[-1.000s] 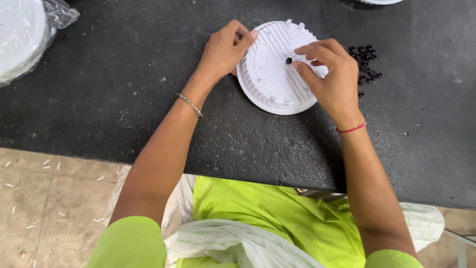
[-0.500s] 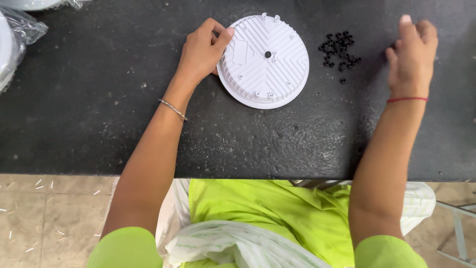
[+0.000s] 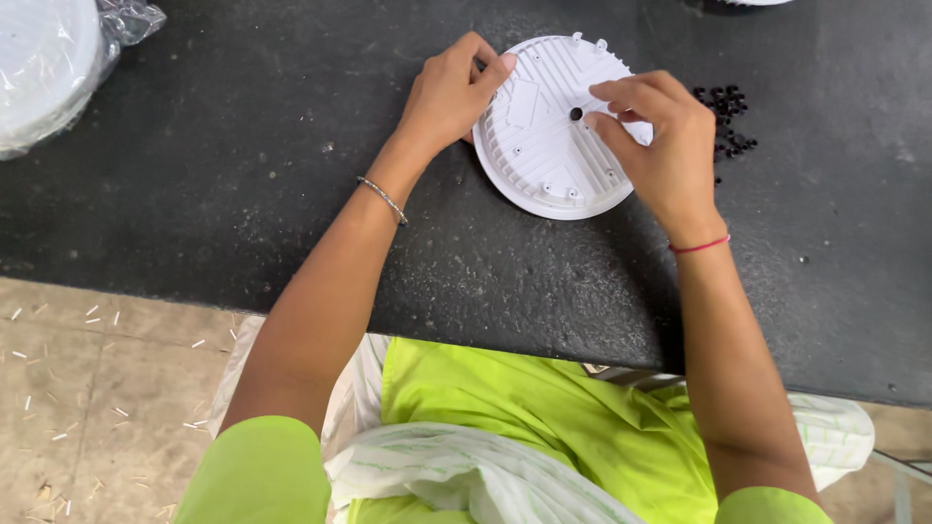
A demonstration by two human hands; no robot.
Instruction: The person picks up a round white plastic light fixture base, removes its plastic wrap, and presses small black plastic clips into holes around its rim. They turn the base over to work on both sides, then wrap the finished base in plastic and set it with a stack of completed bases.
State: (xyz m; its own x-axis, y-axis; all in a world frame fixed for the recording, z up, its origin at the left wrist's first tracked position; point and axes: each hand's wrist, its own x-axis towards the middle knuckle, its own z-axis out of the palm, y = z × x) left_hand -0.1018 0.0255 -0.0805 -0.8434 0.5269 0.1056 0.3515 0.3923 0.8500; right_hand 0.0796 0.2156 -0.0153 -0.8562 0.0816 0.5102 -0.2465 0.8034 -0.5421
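On the dark desk (image 3: 243,175), a round white ribbed plastic housing (image 3: 544,146) lies flat with its ribbed side up. Her left hand (image 3: 449,97) steadies its rim, fingers curled and thumb pressed on the edge, holding it down. Her right hand (image 3: 655,146) hovers over the centre, thumb and forefinger pinched narrow just beside the small dark hole (image 3: 576,114); whether they hold one of the tiny pieces I cannot tell. A heap of small black grommets (image 3: 726,116) sits just beyond the housing. To seat a piece well, I would keep the housing pinned and come straight down on the hole.
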